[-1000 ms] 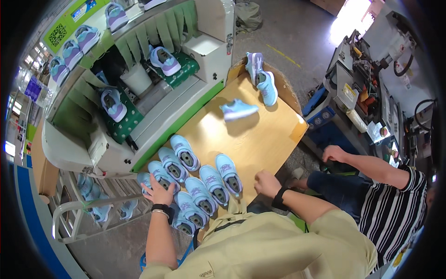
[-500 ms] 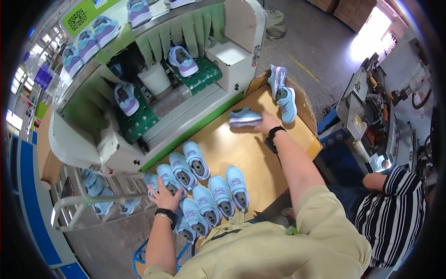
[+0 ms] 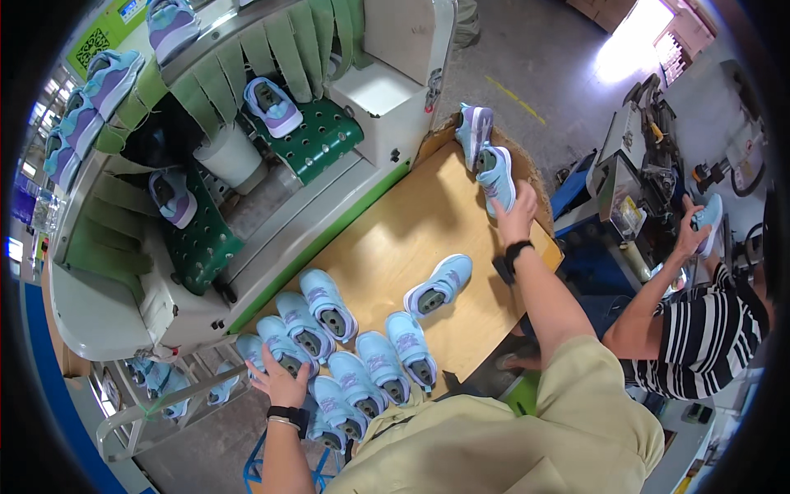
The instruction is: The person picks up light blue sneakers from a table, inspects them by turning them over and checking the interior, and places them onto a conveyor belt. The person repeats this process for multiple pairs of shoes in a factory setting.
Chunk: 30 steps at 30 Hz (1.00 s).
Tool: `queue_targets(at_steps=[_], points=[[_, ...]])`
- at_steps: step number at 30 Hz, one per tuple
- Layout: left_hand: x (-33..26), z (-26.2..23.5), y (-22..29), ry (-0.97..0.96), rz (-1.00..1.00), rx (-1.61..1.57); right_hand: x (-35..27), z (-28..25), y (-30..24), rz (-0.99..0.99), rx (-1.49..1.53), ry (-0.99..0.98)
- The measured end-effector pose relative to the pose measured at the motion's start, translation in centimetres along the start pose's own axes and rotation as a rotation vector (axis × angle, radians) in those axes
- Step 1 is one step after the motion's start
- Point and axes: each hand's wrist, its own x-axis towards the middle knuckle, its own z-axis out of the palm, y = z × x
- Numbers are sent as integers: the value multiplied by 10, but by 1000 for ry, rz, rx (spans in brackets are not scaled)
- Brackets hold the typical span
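R hand (image 3: pixel 518 216) now reached to far shoe (image 3: pixel 497 174), gripping its heel; L hand (image 3: pixel 280 380) flat, open on near shoes (image 3: pixel 284 354); light, soft uppers, so grab by heel/sole.

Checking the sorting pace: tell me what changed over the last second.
The right hand reached from the near table edge to the far corner and now grips a blue shoe. One loose shoe now lies mid-table. The left hand stayed on the shoe cluster.
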Motion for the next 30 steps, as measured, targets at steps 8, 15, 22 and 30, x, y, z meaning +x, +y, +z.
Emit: queue_targets(at_steps=[8, 15, 22, 30], points=[[-3, -26, -8, 59, 113, -86, -12, -14, -4, 362, 757, -241], [-33, -83, 127, 267, 967, -200, -69, -141, -118, 107, 951, -1070], [-47, -35, 111, -410, 351, -944, -156, -54, -131, 142, 475, -427], [-27, -118, 109, -24, 232, -1602, -184, 12, -123, 139, 303, -378]])
